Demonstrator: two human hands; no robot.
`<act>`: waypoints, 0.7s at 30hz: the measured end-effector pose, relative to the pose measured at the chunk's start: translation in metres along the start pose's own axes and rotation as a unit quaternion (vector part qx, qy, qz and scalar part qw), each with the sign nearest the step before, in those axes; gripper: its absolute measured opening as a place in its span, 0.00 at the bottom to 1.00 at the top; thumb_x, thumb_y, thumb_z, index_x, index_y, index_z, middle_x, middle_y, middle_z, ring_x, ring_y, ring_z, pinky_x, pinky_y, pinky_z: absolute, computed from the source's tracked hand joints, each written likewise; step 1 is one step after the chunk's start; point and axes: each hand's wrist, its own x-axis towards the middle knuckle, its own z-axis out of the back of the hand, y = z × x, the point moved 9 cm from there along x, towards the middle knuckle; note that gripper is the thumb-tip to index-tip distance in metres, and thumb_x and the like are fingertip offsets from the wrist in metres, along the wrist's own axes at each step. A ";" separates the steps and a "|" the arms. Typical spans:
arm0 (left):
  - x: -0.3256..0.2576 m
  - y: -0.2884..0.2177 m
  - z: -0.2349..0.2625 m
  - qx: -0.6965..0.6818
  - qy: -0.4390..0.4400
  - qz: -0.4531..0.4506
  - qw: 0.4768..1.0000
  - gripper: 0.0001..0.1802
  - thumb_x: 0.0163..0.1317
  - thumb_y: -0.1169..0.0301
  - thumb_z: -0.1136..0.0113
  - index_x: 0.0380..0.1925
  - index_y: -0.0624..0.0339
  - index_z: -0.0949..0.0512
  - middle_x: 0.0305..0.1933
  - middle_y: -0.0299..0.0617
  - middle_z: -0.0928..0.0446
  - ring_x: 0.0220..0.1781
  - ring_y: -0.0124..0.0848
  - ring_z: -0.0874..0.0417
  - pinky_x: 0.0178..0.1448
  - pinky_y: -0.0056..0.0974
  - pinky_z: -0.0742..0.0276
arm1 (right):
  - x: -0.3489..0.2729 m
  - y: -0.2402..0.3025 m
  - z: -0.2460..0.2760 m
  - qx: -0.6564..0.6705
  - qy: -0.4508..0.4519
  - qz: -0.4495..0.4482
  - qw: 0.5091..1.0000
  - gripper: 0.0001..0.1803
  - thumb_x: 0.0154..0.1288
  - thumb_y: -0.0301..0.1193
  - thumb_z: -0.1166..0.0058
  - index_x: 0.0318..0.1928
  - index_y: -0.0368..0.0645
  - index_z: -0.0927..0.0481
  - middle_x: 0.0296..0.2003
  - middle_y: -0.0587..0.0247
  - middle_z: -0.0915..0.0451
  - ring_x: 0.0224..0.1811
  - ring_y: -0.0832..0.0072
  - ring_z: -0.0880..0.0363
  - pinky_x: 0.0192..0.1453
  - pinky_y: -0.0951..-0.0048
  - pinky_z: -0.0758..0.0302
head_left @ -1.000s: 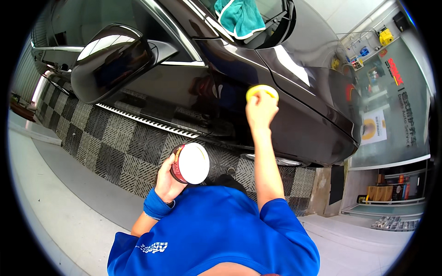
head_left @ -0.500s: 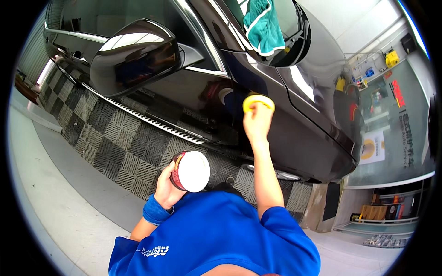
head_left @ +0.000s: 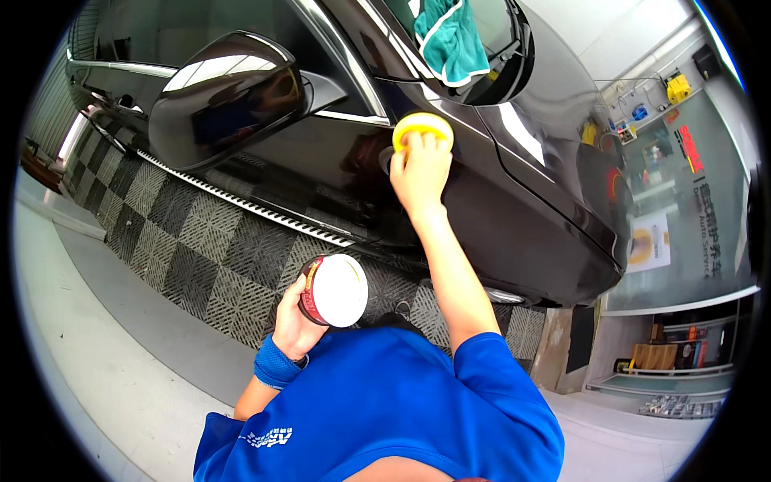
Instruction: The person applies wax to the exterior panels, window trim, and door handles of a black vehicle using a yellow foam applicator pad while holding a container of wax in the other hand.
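Observation:
My right hand (head_left: pixel 422 173) grips a round yellow sponge applicator pad (head_left: pixel 423 128) and presses it on the dark, glossy front fender (head_left: pixel 490 217) of a car, just below the windscreen's corner. Lower down, in front of my body, my left hand (head_left: pixel 297 320) is wrapped round a round tub (head_left: pixel 340 291) with a red and black side. The tub is tilted, and its pale top faces up and to the right. A blue wristband (head_left: pixel 275 363) circles my left wrist. The car's side mirror (head_left: pixel 229 100) juts out to the left of the pad.
A teal cloth with white edging (head_left: pixel 452 44) lies at the windscreen's base. Under the car spread grey and black floor tiles (head_left: pixel 185 249), beside a running board (head_left: pixel 241 198). Shelves (head_left: pixel 683 369) holding boxes stand at the right, below a glass panel (head_left: pixel 666 209).
My right hand has slid the yellow pad up and to the left along the fender, toward the windscreen corner. My left hand holds the tub in nearly the same place.

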 end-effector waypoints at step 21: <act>0.040 0.019 -0.029 0.002 0.012 0.020 1.000 0.30 0.75 0.51 0.55 0.69 0.57 0.32 0.69 0.45 0.27 0.70 0.42 0.26 0.71 0.53 0.30 | -0.182 -0.055 0.037 0.776 0.079 -0.333 0.530 0.13 0.68 0.28 0.42 0.51 0.40 0.24 0.55 0.61 0.23 0.59 0.70 0.24 0.69 0.61 0.29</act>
